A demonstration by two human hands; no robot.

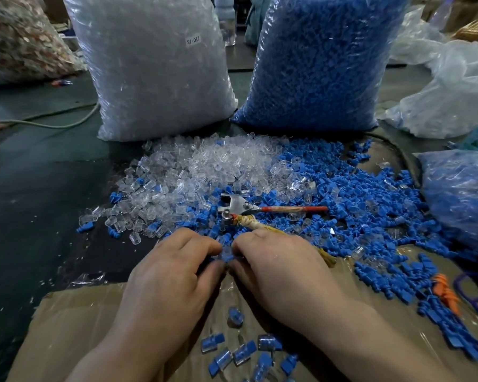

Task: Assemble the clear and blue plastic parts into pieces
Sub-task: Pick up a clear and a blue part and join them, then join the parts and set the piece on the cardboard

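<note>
Where the cardboard sheet [75, 326] covers the near edge of the surface, a scatter of assembled pieces [242, 352] lies at six o'clock from the hands, each one a clear, squarish cap seated over a blue plug. Just beyond them the left hand [174, 266] and the right hand [276, 263] meet fingertip to fingertip. Both have their fingers curled and pinch one small piece [226, 255] between them. Only a glint of clear plastic and a sliver of blue show, so how far it is pushed home cannot be told. Its long axis seems to run from nine to three o'clock, hand to hand, which would suit a straight squeeze inward; neither hand is the nearer.

At twelve o'clock, just past the knuckles, lies a metal tool [233, 205] with one red handle and one cord-wrapped handle. The clear parts [204, 166], glossy, hollow and thin-walled, are heaped at eleven o'clock. The blue parts [364, 205], matte and ribbed, spread from one to three. Farthest off, two bulging plastic sacks stand upright: the sack of clear stock [155, 64] at eleven and the sack of blue stock [315, 59] at one.
</note>
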